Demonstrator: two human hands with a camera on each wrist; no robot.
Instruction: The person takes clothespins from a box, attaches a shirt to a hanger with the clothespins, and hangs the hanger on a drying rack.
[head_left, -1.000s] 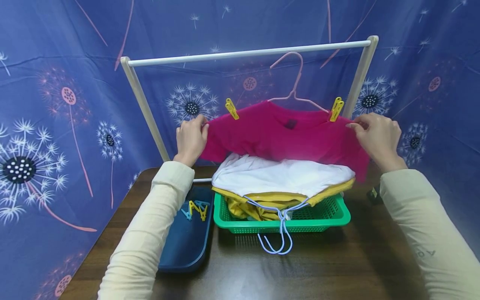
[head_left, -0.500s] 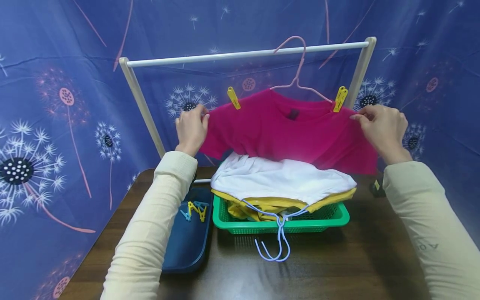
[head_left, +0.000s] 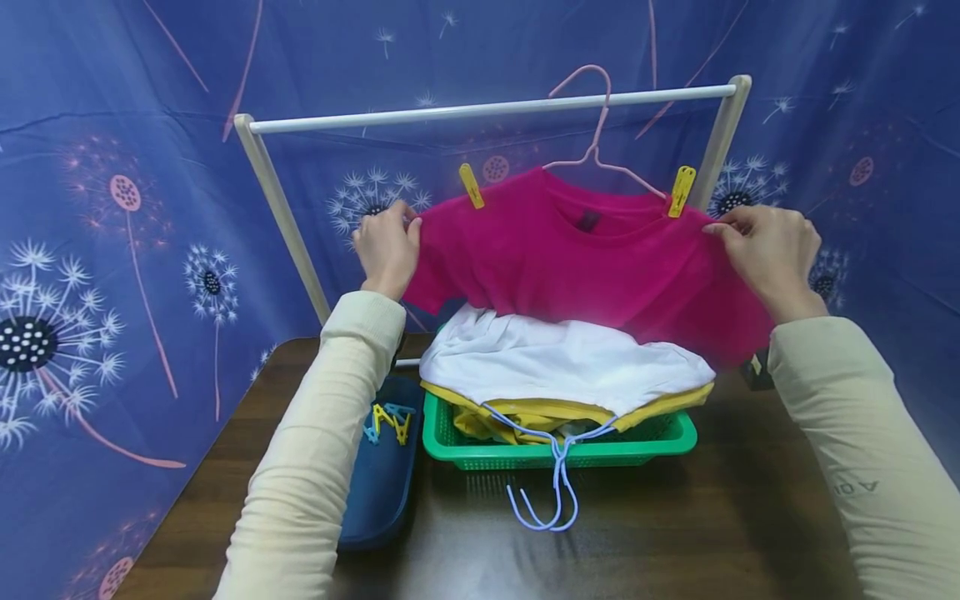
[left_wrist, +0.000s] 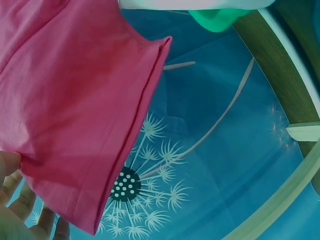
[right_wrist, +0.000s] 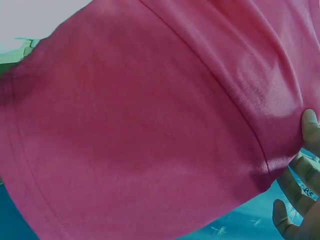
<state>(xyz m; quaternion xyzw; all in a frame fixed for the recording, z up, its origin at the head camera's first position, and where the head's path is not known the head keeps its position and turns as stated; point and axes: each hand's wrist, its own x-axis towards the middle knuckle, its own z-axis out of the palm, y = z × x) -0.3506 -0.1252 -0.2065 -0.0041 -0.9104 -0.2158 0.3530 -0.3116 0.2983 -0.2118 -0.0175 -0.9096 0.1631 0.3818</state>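
Note:
A magenta T-shirt (head_left: 570, 258) hangs on a pink hanger (head_left: 597, 137), its hook overlapping the rack's white rail in the head view. My left hand (head_left: 388, 250) pinches the left sleeve at its upper edge; in the left wrist view the thumb presses on the cloth (left_wrist: 75, 115). The right sleeve is pinched at its top by my right hand (head_left: 776, 258), with the thumb on the fabric (right_wrist: 150, 125) in the right wrist view. One yellow clothespin (head_left: 472, 186) clips the left shoulder, and another yellow clothespin (head_left: 681, 192) the right. The shirt's lower part is hidden behind the white garment.
A green basket (head_left: 555, 457) holds a white garment (head_left: 562, 354) and yellow garments (head_left: 495, 423), with blue hangers (head_left: 558, 492) sticking out frontward. Left of it, a dark blue tray (head_left: 378, 500) carries several clothespins (head_left: 393, 423). The rack's white rail (head_left: 450, 113) spans the back.
Both hands have raised the shirt and spread its sleeves slightly wider. The pink hanger's hook has risen from below the rail's top edge to above it. The blue hanger hooks have dipped slightly.

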